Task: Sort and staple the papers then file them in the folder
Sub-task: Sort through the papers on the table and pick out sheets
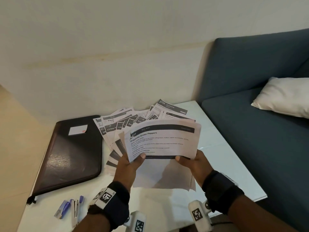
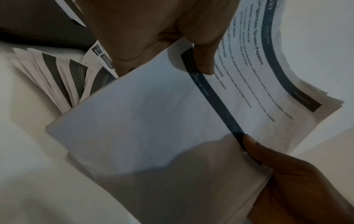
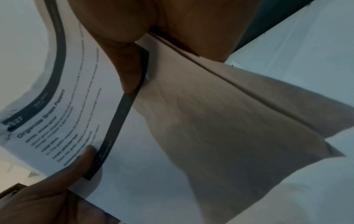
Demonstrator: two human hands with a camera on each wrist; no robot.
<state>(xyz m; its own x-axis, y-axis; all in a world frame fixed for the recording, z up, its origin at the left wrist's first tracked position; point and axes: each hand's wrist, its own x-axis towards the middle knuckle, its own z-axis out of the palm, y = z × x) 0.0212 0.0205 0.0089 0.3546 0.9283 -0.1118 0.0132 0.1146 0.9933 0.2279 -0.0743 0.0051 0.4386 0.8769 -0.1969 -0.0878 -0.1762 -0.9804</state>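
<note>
Both hands hold a bundle of printed sheets point(image 1: 162, 139) above the table, top page headed "Organize Green Peppers" point(image 2: 254, 63) point(image 3: 63, 124). My left hand point(image 1: 132, 162) pinches the bundle's lower left, thumb on the page. My right hand point(image 1: 192, 162) pinches its lower right the same way. More printed papers point(image 1: 120, 124) lie fanned out on the table behind and left of the bundle. A dark zip folder point(image 1: 71, 153) lies shut at the left. A stapler point(image 1: 75, 213) rests near the front left edge.
A blue pen point(image 1: 64, 208) lies beside the stapler on the white table point(image 1: 222, 158). A blue sofa point(image 1: 260, 114) with a pale cushion point(image 1: 284, 96) stands against the table's right side. A cream wall is right behind the table.
</note>
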